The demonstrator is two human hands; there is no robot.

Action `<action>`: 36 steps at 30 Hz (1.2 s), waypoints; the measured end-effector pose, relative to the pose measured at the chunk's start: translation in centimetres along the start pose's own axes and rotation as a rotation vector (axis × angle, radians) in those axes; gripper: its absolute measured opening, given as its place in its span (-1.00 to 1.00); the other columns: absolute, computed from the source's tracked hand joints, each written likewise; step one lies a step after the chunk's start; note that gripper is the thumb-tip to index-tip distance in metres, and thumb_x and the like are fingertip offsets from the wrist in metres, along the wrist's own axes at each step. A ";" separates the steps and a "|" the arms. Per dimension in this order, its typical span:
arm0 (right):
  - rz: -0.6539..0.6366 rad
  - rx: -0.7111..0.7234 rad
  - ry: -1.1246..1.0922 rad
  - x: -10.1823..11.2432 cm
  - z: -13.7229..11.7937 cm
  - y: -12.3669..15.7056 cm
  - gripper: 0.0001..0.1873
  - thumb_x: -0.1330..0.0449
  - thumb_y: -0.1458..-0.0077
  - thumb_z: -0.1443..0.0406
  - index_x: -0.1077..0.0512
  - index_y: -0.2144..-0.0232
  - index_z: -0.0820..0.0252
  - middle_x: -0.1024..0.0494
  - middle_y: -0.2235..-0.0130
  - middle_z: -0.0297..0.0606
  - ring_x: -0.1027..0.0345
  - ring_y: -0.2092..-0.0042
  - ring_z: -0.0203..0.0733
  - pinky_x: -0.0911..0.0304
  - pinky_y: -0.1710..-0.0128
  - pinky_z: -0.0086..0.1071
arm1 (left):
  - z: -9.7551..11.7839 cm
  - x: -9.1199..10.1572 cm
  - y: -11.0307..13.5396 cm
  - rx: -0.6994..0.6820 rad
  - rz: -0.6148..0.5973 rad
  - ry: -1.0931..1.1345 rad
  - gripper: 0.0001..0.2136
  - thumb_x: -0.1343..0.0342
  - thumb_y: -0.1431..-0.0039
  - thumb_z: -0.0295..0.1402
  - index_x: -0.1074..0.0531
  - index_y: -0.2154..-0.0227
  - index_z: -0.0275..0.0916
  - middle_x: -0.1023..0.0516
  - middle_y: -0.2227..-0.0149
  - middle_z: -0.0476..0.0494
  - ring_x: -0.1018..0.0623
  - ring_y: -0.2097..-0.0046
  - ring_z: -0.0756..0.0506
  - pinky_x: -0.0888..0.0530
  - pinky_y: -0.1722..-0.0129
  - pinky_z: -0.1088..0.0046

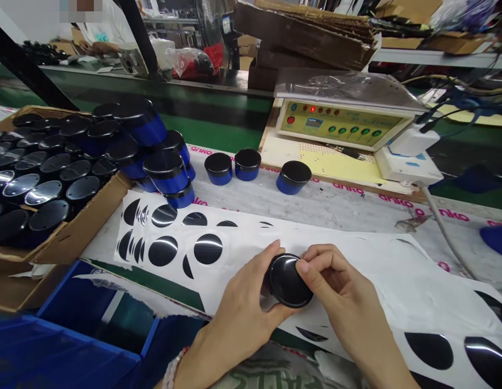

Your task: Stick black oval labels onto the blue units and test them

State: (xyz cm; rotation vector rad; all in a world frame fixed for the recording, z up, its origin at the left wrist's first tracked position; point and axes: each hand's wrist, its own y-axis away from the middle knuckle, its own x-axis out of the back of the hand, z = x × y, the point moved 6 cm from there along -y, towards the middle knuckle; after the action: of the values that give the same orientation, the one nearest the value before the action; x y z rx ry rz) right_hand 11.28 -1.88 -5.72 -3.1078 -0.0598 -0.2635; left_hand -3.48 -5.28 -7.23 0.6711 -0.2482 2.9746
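My left hand [245, 302] is closed around the side of a round black piece [290, 282] with a glossy top. My right hand [346, 297] presses its thumb on the top near the right rim, with the fingers curled at the edge. The lower side of the piece is hidden by my fingers. Beneath both hands lies a white backing sheet [243, 270] with glossy black round stickers, such as one sticker [208, 248] left of my left hand. More stickers, some cut off by folds, show at the lower right.
Blue cylinders with black tops stand behind the sheet, such as one cylinder [293, 177], and several are stacked at left. A cardboard box [93, 221] holds many more. A control box [344, 123] with lights and a white plug block [408, 162] stand at back right. Another person [107, 27] is across the bench.
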 end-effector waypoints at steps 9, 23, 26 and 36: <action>-0.010 0.046 0.030 -0.1 -0.2 0.3 -0.75 -0.21 -0.19 0.20 -0.33 0.49 0.12 -0.33 0.34 -0.31 -0.26 0.30 -0.23 -0.25 0.32 -0.39 | -0.4 -0.2 0.2 0.050 0.011 0.018 -0.20 -0.32 -0.05 -0.32 0.04 -0.22 0.27 -0.40 -0.17 0.09 -0.47 -0.13 -0.11 -0.45 -0.11 0.25; -0.034 0.134 0.205 -0.1 -0.6 0.7 -0.78 -0.13 -0.27 0.23 -0.25 0.43 0.10 -0.31 0.32 -0.35 -0.27 0.27 -0.27 -0.23 0.30 -0.44 | -0.6 -0.3 0.5 0.096 -0.028 0.012 -0.20 -0.28 -0.09 -0.31 0.11 -0.23 0.32 -0.38 -0.18 0.14 -0.45 -0.15 -0.09 -0.45 -0.13 0.25; -0.081 0.144 0.400 0.0 -1.1 0.4 -0.74 -0.08 -0.29 0.15 -0.24 0.43 0.09 -0.30 0.38 -0.36 -0.25 0.37 -0.27 -0.20 0.43 -0.43 | -0.3 -0.2 0.3 0.012 -0.018 -0.076 -0.25 -0.28 -0.10 -0.33 0.04 -0.23 0.20 -0.39 -0.18 0.05 -0.43 -0.17 -0.10 -0.45 -0.13 0.31; 0.131 0.105 0.920 7.8 -2.0 -3.6 -0.44 0.03 -0.10 -0.23 -0.08 0.57 0.07 -0.18 0.68 -0.44 -0.07 0.67 -0.26 -0.01 0.69 -0.41 | 3.3 0.0 -0.5 -0.346 -0.187 -0.639 -0.33 -0.21 -0.10 -0.39 -0.08 -0.25 -0.06 -0.32 -0.06 -0.37 -0.51 0.01 -0.33 -0.62 0.29 0.22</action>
State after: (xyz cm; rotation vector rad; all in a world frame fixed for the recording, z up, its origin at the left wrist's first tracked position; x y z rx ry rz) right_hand 18.44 1.90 -2.34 -2.5585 0.1399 -1.5474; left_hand -2.07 -5.35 -4.23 1.4671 -0.6717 2.3653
